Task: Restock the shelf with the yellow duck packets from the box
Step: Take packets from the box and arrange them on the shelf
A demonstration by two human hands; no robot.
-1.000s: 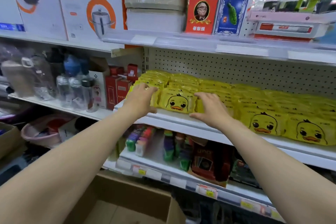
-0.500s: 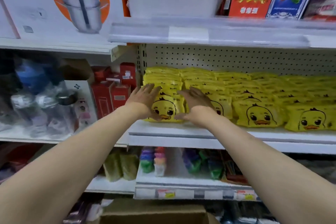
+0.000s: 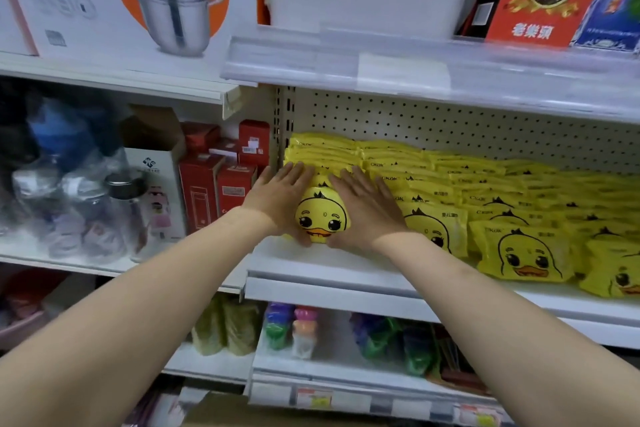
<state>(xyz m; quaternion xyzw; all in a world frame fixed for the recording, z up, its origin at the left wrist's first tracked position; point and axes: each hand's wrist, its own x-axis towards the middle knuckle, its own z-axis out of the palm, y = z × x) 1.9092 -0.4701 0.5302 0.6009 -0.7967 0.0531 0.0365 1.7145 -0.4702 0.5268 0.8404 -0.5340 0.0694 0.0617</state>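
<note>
Your two hands are on the front yellow duck packet (image 3: 321,217) at the left end of the white shelf (image 3: 346,274). Your left hand (image 3: 278,199) lies flat on the left side of this packet, with the fingers spread and pointing to the back of the shelf. Your right hand (image 3: 363,208) lies flat on the right side of the same packet, also with the fingers stretched out. Neither hand is closed around the packet; both palms press on it from the two sides, and the duck face shows between them. The packet stands at the front of the leftmost row of yellow packets (image 3: 322,152), which goes back to the pegboard wall (image 3: 450,121). To the right of the held packet, more duck packets (image 3: 523,255) lie in rows along the same shelf, overlapping one another. Just left of the held packet, past the shelf upright, you can see red boxes (image 3: 221,194) on the neighbouring shelf, and further left some clear bottles (image 3: 72,204), which are blurred. Above the packet, on the higher shelf, stands a box with a steel pot picture (image 3: 145,0). Below the packet, at the bottom edge of the view, a brown cardboard edge (image 3: 221,414) is visible; whether this is the box I cannot tell.
</note>
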